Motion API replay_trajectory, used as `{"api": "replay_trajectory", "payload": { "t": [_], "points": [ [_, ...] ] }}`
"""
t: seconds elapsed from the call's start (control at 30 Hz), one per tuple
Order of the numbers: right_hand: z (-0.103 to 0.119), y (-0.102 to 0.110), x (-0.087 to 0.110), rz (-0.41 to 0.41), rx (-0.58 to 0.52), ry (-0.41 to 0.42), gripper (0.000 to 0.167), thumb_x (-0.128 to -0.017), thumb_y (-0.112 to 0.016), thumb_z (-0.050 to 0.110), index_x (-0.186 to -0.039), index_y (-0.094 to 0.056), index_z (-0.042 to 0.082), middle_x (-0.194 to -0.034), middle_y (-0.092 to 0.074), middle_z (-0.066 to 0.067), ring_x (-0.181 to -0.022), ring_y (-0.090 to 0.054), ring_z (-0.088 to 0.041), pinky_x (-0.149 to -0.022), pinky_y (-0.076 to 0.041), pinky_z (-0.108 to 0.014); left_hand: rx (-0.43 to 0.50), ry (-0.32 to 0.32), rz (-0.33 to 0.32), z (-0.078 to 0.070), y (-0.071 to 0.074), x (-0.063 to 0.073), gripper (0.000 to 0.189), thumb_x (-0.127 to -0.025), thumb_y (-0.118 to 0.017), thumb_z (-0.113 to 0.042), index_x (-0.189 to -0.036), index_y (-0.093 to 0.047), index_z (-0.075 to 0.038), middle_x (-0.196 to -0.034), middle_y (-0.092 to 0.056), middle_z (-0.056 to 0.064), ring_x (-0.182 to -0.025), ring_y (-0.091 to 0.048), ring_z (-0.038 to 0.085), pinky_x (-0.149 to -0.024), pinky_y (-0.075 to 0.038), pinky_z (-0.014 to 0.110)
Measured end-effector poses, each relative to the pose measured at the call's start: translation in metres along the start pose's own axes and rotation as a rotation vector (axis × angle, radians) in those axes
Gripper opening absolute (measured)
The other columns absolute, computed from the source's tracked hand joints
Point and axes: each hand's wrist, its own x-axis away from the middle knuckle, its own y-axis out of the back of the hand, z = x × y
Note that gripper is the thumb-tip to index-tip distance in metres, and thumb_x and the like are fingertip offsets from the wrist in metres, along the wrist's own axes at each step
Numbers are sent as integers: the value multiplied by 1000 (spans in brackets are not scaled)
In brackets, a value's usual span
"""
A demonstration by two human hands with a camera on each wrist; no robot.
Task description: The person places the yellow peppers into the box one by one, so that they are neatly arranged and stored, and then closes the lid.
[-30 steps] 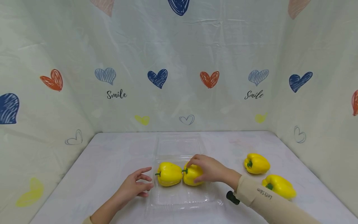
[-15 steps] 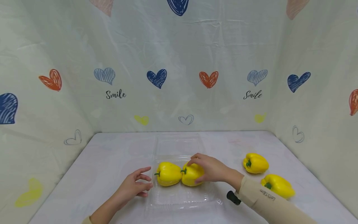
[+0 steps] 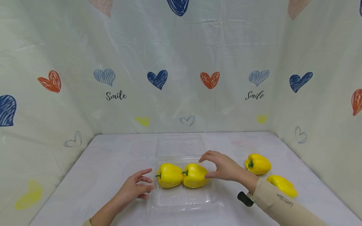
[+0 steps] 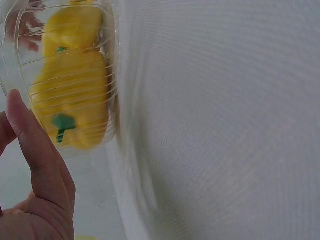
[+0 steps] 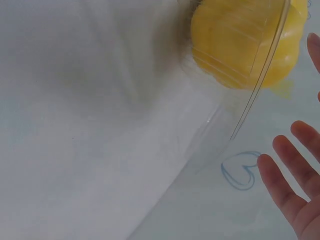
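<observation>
Two yellow bell peppers lie in a line inside a clear plastic clamshell box [image 3: 181, 201], its lid folded back. Stems of the left pepper [image 3: 170, 176] and the right pepper [image 3: 196, 177] point left. My right hand [image 3: 224, 166] stands at the right pepper's right side, thumb and fingers spread and gripping nothing. In the right wrist view its fingers are apart from the pepper [image 5: 245, 45]. My left hand [image 3: 133, 190] is by the box's left wall with loosely bent fingers. The left wrist view puts a fingertip at the rim; contact is unclear.
Two more yellow bell peppers lie on the table to the right: a farther pepper [image 3: 258, 164] and a nearer pepper [image 3: 282, 185], partly behind the right sleeve [image 3: 282, 204]. A black cylinder [image 3: 245, 199] sits by the right wrist. Curtains printed with hearts surround the table [image 3: 118, 153].
My right hand has let go of the right pepper and drawn back up and to the right. That pepper stays in the box. The left hand has hardly moved.
</observation>
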Motion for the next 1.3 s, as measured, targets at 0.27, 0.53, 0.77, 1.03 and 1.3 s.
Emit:
{"api": "replay_trajectory", "payload": {
  "t": [0.27,0.53,0.77,1.03,1.3],
  "points": [
    [-8,5,12,-53,18,10,42,-72,-81,24,-109,-62,16,-111,-57,4,-104,-54,-19,-88,-48,-40,-3,13,-9,0,0,2,71,-79,-75,-10,-139,-39,-3,-101,-54,12,-72,-60,22,-65,-56,36],
    [-15,12,23,-74,-15,-66,43,-72,-81,23,-110,-62,17,-112,-56,4,-103,-54,-22,-88,-48,-42,-7,12,-12,2,2,3,71,-79,-74,-11,-139,-38,-3,-101,-55,12,-74,-60,22,-65,-56,36],
    [-25,21,35,-127,8,-79,42,-72,-81,22,-109,-63,17,-111,-57,3,-102,-55,-23,-86,-48,-42,5,-5,6,3,1,2,71,-79,-75,-12,-139,-37,-3,-101,-55,12,-74,-60,23,-66,-56,37],
    [-41,29,43,-211,-29,-95,44,-71,-82,21,-110,-62,15,-109,-58,6,-99,-54,-18,-79,-50,-39,6,1,-3,2,0,2,71,-79,-75,-12,-139,-38,-3,-100,-55,12,-74,-60,23,-66,-56,36],
    [-62,30,52,-228,-35,-126,45,-71,-82,18,-110,-62,9,-111,-59,-2,-99,-55,-27,-77,-51,-42,5,-1,-3,2,0,1,71,-79,-75,-11,-139,-38,-3,-100,-55,12,-74,-60,23,-65,-56,36]
  ]
}}
